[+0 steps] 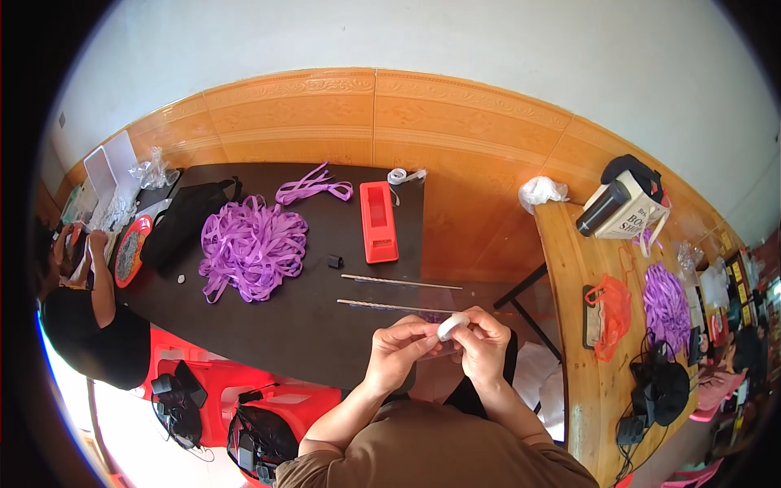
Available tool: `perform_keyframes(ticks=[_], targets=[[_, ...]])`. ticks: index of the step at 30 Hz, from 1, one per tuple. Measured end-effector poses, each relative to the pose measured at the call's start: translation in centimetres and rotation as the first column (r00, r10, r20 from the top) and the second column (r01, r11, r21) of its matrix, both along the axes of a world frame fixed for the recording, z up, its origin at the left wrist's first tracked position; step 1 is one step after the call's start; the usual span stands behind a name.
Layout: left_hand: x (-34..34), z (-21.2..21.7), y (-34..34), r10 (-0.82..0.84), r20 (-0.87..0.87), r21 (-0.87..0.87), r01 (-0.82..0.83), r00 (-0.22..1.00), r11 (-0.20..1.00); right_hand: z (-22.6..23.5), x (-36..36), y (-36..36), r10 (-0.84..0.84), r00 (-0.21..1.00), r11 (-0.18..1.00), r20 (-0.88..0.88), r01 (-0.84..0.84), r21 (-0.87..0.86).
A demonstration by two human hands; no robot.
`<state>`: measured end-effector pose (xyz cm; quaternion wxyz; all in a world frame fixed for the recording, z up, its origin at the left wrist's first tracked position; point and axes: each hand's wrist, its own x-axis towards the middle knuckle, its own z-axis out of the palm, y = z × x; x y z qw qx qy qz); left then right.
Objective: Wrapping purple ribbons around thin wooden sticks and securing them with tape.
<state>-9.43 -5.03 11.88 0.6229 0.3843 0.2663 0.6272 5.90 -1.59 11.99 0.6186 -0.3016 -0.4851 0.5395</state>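
— Black tabletop [309,317] against an orange-tiled wall, with a purple ribbon pile [250,246] and red tape dispenser [378,221]?

— Yes. Over its near edge, the left hand [397,351] and right hand [482,346] both pinch a small white tape roll [451,325], fingers curled closed around it.

the person wears a plain olive-brown top with short sleeves that end above the elbows. both forearms are bare, and the left hand [396,351] and right hand [486,348] carry no gloves, rings or watch. the cloth is smooth, without print or pattern.
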Motion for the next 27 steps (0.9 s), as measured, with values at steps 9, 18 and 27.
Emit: perform_keyframes(ticks=[9, 18, 27], targets=[[1.4, -0.1, 0.0, 0.271, -0.267, 0.219, -0.215, 0.925, 0.952, -0.3, -0.9, -0.7, 0.105, 0.952, 0.918, -0.288, -0.204, -0.339], [0.0, 1.7, 0.0, 0.375, -0.616, 0.387, -0.148, 0.693, 0.910, 2.3, 1.4, 0.7, 0.186, 0.928, 0.944, 0.322, -0.260, 0.204], [0.0, 2.1, 0.4, 0.572, -0.620, 0.611, -0.128, 0.537, 0.782, 3.2, 2.6, 1.0, 0.350, 0.870, 0.923, 0.348, -0.384, 0.031]])
